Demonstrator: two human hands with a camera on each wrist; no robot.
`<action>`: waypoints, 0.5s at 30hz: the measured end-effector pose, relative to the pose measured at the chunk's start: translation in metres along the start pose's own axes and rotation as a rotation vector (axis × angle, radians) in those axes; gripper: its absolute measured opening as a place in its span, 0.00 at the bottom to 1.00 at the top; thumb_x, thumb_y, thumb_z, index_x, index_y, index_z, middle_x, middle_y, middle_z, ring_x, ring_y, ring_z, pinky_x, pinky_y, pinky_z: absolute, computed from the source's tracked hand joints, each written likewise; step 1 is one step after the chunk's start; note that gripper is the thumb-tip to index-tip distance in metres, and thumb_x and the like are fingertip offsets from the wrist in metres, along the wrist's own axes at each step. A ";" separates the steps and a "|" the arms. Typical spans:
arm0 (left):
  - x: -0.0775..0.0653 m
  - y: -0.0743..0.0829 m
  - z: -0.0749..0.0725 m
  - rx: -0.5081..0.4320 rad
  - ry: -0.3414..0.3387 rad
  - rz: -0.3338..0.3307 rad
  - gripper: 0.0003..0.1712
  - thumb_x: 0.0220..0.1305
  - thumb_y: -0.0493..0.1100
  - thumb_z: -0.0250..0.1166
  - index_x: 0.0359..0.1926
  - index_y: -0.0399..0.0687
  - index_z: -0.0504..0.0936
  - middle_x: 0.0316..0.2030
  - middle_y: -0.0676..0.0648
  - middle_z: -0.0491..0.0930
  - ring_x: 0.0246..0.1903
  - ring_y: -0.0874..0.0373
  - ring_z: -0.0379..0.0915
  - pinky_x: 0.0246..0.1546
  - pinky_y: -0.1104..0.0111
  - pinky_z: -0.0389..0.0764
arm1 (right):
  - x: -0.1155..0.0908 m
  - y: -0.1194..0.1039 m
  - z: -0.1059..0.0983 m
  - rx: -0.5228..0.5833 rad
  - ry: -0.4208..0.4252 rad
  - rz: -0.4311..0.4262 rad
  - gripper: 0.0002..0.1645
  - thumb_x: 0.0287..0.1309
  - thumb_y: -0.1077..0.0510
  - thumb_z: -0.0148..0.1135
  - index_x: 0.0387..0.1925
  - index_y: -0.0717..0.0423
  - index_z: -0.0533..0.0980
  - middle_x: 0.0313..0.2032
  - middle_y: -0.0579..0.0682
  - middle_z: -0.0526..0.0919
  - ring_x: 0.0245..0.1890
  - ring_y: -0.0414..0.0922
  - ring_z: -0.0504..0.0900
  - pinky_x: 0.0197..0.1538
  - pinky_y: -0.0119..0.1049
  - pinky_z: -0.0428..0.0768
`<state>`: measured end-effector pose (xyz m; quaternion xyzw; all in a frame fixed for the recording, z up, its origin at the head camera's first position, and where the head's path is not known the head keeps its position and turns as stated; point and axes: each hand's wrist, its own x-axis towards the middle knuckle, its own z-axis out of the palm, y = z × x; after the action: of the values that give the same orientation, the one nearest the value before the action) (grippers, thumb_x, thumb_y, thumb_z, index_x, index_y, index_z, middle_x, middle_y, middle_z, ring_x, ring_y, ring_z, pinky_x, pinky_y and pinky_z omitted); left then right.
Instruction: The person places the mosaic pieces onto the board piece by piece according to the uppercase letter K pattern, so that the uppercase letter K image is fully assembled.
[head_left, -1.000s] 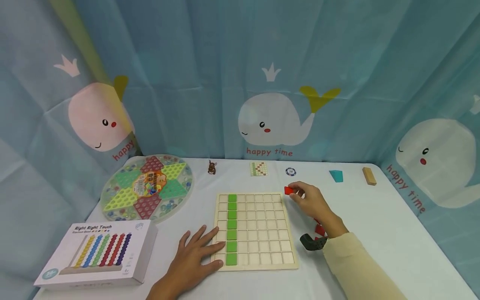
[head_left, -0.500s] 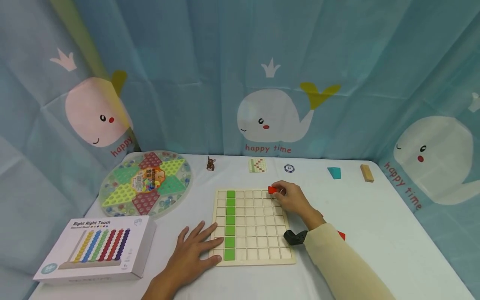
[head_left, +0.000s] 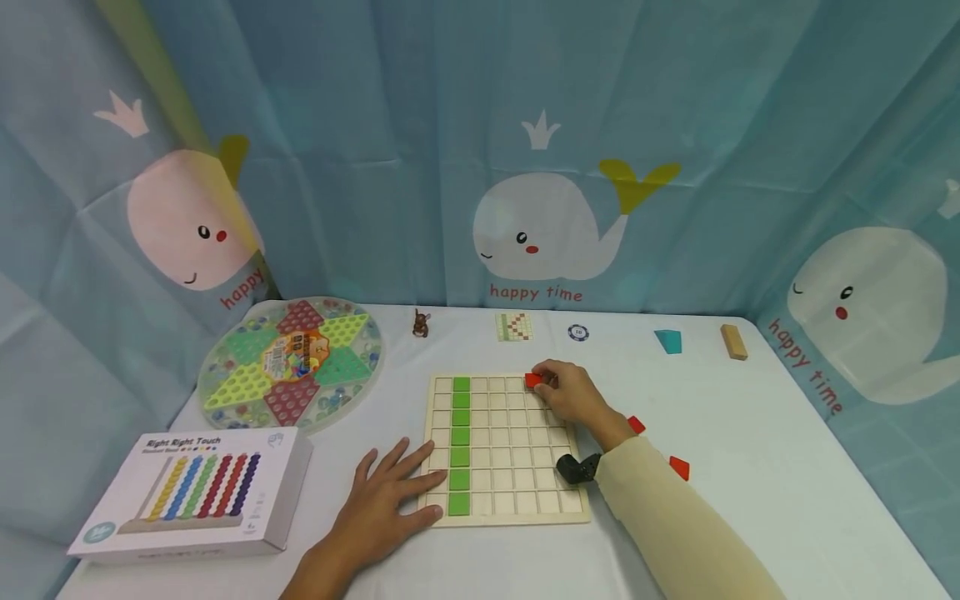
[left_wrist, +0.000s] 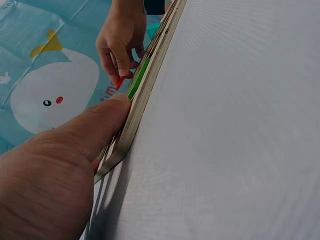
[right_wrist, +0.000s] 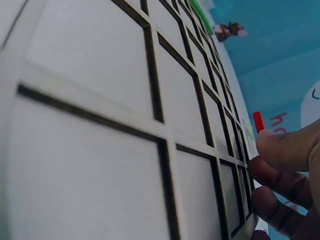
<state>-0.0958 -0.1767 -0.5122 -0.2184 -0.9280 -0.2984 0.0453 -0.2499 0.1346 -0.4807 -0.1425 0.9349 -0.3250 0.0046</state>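
A wooden grid board (head_left: 517, 479) lies on the white table, with green square tiles (head_left: 460, 457) filling its second column from the left. My right hand (head_left: 573, 396) pinches a red square tile (head_left: 532, 380) between thumb and fingers at the board's far edge, near the top right cells. The red tile (right_wrist: 258, 121) also shows beyond the thumb in the right wrist view. My left hand (head_left: 386, 508) lies spread on the board's near left side, its fingers straight and touching the edge. In the left wrist view its thumb (left_wrist: 95, 125) rests against the board by a green tile.
Loose red tiles (head_left: 679, 468) lie right of the board under the sleeve (head_left: 675, 508). A boxed bead game (head_left: 195, 492) and a round checkers board (head_left: 292, 362) stand left. Along the back are a figurine (head_left: 421, 323), pattern card (head_left: 514, 327), chip (head_left: 578, 332), teal block (head_left: 669, 341) and wooden block (head_left: 734, 342).
My right hand has carried the red tile leftward from beside the board to over its far top edge. Red tiles on the table came into view. My left hand stays on the board.
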 end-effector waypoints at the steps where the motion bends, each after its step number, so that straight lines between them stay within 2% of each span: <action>1: 0.000 0.000 0.000 -0.001 -0.001 0.001 0.28 0.56 0.64 0.66 0.55 0.60 0.83 0.68 0.54 0.65 0.69 0.44 0.50 0.63 0.40 0.40 | 0.000 0.000 0.000 0.000 -0.001 -0.001 0.13 0.59 0.63 0.65 0.47 0.58 0.80 0.31 0.46 0.77 0.31 0.44 0.73 0.36 0.39 0.75; 8: 0.001 -0.001 0.000 0.000 -0.003 0.001 0.28 0.56 0.64 0.66 0.55 0.60 0.83 0.68 0.54 0.64 0.70 0.44 0.49 0.63 0.40 0.39 | 0.002 0.000 -0.001 -0.031 -0.011 -0.016 0.14 0.58 0.65 0.65 0.46 0.60 0.80 0.31 0.47 0.76 0.31 0.44 0.72 0.37 0.40 0.74; 15: 0.000 0.000 0.000 -0.002 0.005 0.011 0.28 0.56 0.63 0.67 0.55 0.60 0.83 0.68 0.54 0.65 0.69 0.44 0.50 0.62 0.39 0.40 | 0.002 -0.001 0.003 -0.035 -0.021 0.007 0.14 0.57 0.65 0.65 0.47 0.61 0.80 0.32 0.48 0.76 0.31 0.44 0.72 0.36 0.40 0.74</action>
<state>-0.0961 -0.1770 -0.5122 -0.2229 -0.9264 -0.2995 0.0489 -0.2516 0.1313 -0.4817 -0.1429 0.9408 -0.3071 0.0130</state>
